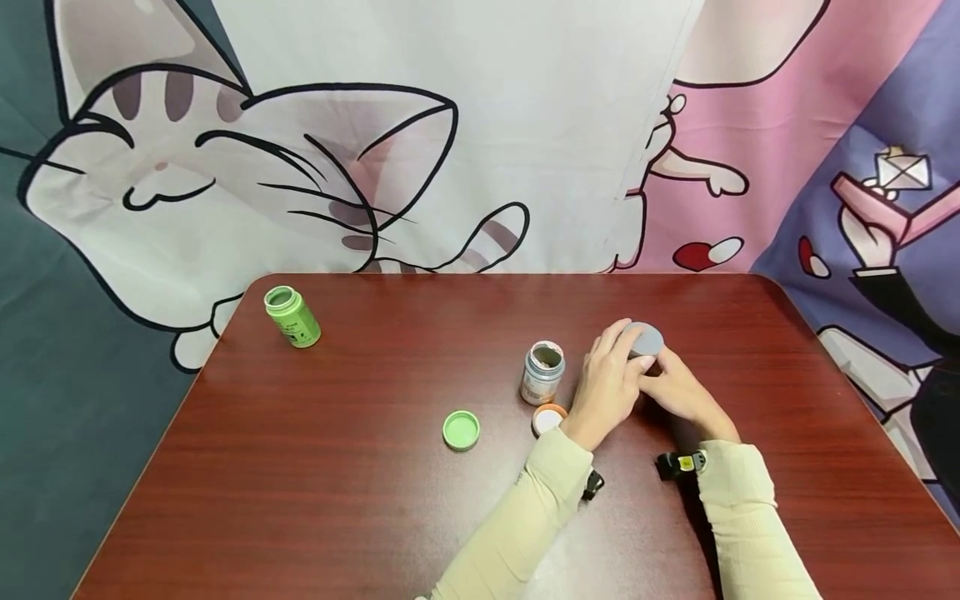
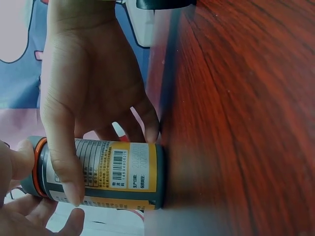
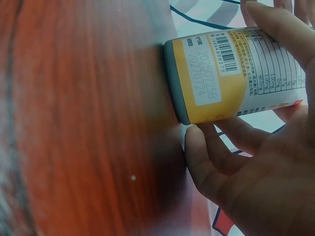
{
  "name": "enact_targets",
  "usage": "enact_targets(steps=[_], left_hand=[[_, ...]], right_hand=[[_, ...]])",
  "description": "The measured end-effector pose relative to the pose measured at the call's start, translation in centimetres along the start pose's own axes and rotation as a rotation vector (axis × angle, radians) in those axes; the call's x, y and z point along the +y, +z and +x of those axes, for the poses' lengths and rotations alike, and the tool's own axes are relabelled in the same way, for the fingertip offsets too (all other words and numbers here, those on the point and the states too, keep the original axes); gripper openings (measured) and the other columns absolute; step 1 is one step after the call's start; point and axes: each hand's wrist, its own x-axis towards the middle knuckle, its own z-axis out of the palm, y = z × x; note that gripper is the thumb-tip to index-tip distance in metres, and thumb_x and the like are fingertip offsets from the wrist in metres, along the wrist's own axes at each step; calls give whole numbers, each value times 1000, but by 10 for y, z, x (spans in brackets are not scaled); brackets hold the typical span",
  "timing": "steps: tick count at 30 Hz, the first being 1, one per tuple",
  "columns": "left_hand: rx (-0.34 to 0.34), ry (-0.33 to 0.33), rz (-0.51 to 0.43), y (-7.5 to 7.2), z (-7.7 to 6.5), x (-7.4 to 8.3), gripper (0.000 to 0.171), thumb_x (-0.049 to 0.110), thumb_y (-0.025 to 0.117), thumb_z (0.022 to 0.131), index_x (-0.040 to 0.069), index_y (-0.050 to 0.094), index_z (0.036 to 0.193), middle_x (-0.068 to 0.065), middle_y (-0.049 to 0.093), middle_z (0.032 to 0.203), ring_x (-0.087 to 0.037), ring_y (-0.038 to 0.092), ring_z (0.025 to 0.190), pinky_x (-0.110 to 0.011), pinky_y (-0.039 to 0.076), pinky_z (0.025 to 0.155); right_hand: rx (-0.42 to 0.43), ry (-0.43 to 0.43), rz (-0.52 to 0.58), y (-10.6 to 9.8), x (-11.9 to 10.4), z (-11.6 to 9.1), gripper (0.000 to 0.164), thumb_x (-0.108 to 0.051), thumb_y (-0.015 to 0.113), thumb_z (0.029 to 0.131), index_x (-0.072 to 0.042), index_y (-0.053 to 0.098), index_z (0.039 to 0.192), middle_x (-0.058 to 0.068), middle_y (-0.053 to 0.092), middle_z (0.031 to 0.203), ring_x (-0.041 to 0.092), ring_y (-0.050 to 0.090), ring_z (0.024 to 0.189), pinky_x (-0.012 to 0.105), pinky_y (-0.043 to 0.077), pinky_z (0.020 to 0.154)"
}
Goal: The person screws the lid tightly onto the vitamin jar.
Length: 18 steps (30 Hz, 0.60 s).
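The left hand (image 1: 606, 379) pinches the grey lid (image 1: 647, 338) and the right hand (image 1: 681, 388) grips the barcoded bottle (image 2: 123, 169) between thumb and fingers below, so a slack right-hand hold could let the bottle spin with the lid.

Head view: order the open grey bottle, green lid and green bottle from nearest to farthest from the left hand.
1. Open grey bottle, just left of the left hand
2. Green lid, farther left
3. Green bottle, leftmost, farther back
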Motion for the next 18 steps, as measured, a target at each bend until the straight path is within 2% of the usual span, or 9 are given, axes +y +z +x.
enact_targets(steps=[7, 11, 15, 18], left_hand=[[-65, -65, -51, 1, 3, -3, 54, 27, 52, 93, 12, 30, 140, -4, 45, 136, -17, 49, 118, -33, 42, 92], [-82, -109, -174, -1, 2, -2, 66, 30, 53, 93, 16, 16, 145, -1, 42, 139, -16, 47, 120, -30, 39, 96], [-59, -159, -306, -2, 3, 1, 82, 34, 62, 86, 20, 9, 146, 0, 38, 141, -13, 43, 124, -27, 37, 98], [-20, -194, -304, -1, 3, 4, 90, 36, 69, 80, 21, 10, 146, -4, 40, 138, -14, 44, 123, -27, 38, 97]], right_hand=[[13, 23, -25, -1, -3, 1, 50, -8, 60, 83, -1, 43, 129, 14, 51, 122, 1, 45, 103, 12, 33, 86], [5, 5, -7, -1, -3, 0, 47, -10, 61, 85, -1, 45, 129, 10, 53, 118, -1, 46, 102, 12, 34, 85], [3, -76, 27, -1, -1, 0, 42, -7, 59, 86, 2, 48, 126, -3, 56, 111, 0, 49, 98, 13, 37, 84], [12, -108, 27, 0, -5, -1, 41, -3, 58, 86, 4, 47, 125, -14, 53, 108, -3, 49, 98, 12, 37, 83]])
